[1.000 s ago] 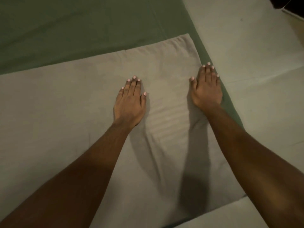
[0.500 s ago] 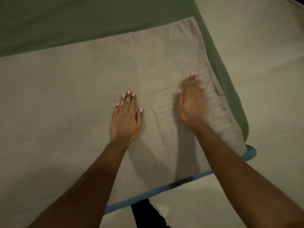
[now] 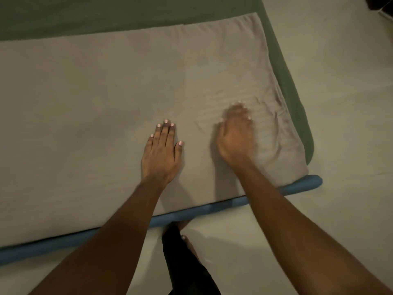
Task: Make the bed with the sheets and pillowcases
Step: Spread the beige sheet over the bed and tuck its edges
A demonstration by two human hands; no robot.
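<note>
Both hands were down on the bed, palms to the cloth! The left hand (image 3: 161, 154) lay flat on the grey sheet (image 3: 95, 103), fingers straight and close together, thumb out to the side, gripping nothing, just pressing the fabric. Just beside it, the right hand (image 3: 235, 137) was on the same sheet, nearer the right end. It was smeared by blur, but its fingers looked stretched forward and open, with no cloth pinched in them. And the grey sheet itself? It was spread across the bed from the left edge of view to the right-hand corner. It lay smooth under and left of the left hand, with a faint straight seam running up from near that hand's thumb. Around and beyond the right hand the cloth was rumpled into creases (image 3: 274, 116) toward the corner. Under it lay a green sheet (image 3: 127, 11), showing as a band along the far side and down the right end of the bed. A blue edge (image 3: 212, 207) ran along the near side, below the grey sheet, and both forearms crossed over it. Pale floor (image 3: 344, 81) lay to the right and in front. Down between the arms, a bare foot (image 3: 190, 245) and a dark trouser leg (image 3: 187, 267) stood on it.
</note>
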